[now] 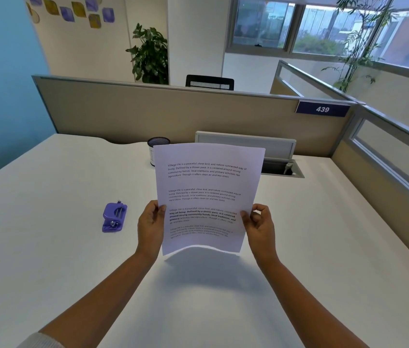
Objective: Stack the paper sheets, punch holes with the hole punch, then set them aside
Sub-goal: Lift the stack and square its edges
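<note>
You held the paper sheets (207,197) upright above the table (47,259), printed side toward you, with both hands. Your left hand (149,226) gripped the left edge of the sheets low down, thumb on the front face and fingers curled behind. Your right hand (260,226) pinched the right edge at about the same height, thumb on the front and the other fingers curled behind the paper. The bottom edge of the sheets was lifted clear of the table and bowed slightly, with a shadow on the surface beneath it. How many sheets were in the stack could not be told; only the front page with its four blocks of text showed.

The purple hole punch (114,217) lay on the table to the left of your left hand, near it but apart, untouched.

Behind the sheets, a dark mesh pen cup (157,144) stood on the table, partly hidden by the top left corner of the paper. To the right of it a cable tray (282,168) sat open in the table by the partition (123,114). A blue plate reading 439 (322,109) was fixed at the right end of the partition. A potted plant (149,55) and a black chair back (209,82) stood beyond the partition.
</note>
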Tool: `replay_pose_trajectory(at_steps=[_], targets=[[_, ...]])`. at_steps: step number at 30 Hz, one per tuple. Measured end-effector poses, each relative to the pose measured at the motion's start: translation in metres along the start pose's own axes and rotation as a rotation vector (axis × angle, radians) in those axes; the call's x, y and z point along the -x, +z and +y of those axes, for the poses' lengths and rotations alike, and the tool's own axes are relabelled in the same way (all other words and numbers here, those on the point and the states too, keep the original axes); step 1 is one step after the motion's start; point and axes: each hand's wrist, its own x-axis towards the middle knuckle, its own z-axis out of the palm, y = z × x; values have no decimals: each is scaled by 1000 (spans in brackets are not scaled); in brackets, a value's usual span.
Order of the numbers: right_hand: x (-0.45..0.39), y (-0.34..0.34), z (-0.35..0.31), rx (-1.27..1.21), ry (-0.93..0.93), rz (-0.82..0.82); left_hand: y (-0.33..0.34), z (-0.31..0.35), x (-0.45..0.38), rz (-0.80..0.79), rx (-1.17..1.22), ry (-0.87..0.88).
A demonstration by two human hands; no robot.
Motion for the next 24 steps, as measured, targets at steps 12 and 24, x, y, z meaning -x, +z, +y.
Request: replay_pose_trajectory(at_steps=[12,24], targets=[[0,-2,8,76,41,-23,-7,-8,2,-4,0,-22],[6,-1,9,43,37,-3,-8,-9,1,5,-7,-27]])
